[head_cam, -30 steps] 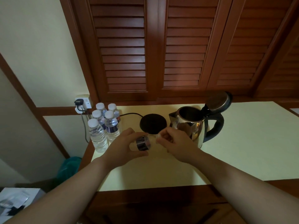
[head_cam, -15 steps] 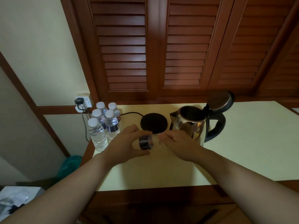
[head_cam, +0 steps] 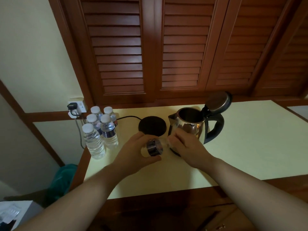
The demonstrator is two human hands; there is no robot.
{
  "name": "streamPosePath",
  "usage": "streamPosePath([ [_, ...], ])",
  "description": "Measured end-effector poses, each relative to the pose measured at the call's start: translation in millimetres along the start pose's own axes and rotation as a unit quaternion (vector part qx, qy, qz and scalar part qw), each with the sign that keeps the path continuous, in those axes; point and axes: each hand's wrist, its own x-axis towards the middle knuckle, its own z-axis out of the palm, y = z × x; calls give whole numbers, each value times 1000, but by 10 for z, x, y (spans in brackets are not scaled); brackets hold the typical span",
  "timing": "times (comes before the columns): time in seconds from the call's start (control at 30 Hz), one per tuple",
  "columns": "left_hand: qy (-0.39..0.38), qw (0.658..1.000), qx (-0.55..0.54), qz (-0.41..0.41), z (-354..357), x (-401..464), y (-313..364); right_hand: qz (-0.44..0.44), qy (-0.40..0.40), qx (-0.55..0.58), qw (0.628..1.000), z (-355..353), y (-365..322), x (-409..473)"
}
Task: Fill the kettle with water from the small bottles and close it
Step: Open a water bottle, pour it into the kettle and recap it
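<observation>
Left hand (head_cam: 133,154) is wrapped round a small bottle (head_cam: 154,147) held on its side above the table's (head_cam: 250,147) front-left part, neck pointing right toward the kettle (head_cam: 191,125); right hand (head_cam: 186,147) has its fingers curled over the neck end, thumb and fingertips look to be pinching the cap, though the cap itself is hidden so I can't tell if it's loose or off; my read: uncapping step, nothing poured from this one yet; kettle stands off its round black base (head_cam: 152,125), mid-table toward the back edge, lid (head_cam: 218,101) hinged up and open, spout facing the hands, inside too dark to see a water level; 5 more bottles (head_cam: 100,127), all capped, clustered at the back-left corner, right by the edge and the wall socket (head_cam: 77,108). Risks: bottle is horizontal, so if the cap comes free now a squeeze from the left hand would push water onto the table rather than into the kettle; spill could run toward the base and its cord (head_cam: 128,117), which looks plugged in; right forearm is close to the kettle body, a knock could shift it; front bottle of the 5 sits near the left edge and could tip off if bumped. Labels: dark band round the held bottle and on the standing ones, print too small and blurred to read; no brand legible on the kettle.
</observation>
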Motion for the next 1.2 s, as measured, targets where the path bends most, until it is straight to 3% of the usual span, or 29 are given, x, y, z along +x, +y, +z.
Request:
streamPosePath([
  [0.07,6,999,-33,-26,87,23,137,28,37,34,998,-16,29,-95],
  [0.23,-15,990,-130,-57,380,188,550,121,26,66,990,-69,93,-340],
  [0.4,-68,983,-161,-56,681,263,675,133,135,119,975,-512,172,-601],
  [0.57,-140,982,-124,-22,1151,294,787,176,279,94,939,-1000,505,-957],
  [0.7,-184,978,-88,40,1517,502,1036,229,338,73,910,-1344,745,-1149],
  [0.9,-226,970,-50,81,2038,902,1300,252,380,-1,890,-1707,1005,-1236],
  [1.03,-248,967,-10,62,2281,1158,1411,259,378,-55,887,-1975,1203,-1085],
  [1.2,-265,953,123,78,2498,1278,1305,270,357,-84,890,-2327,1539,-648],
])
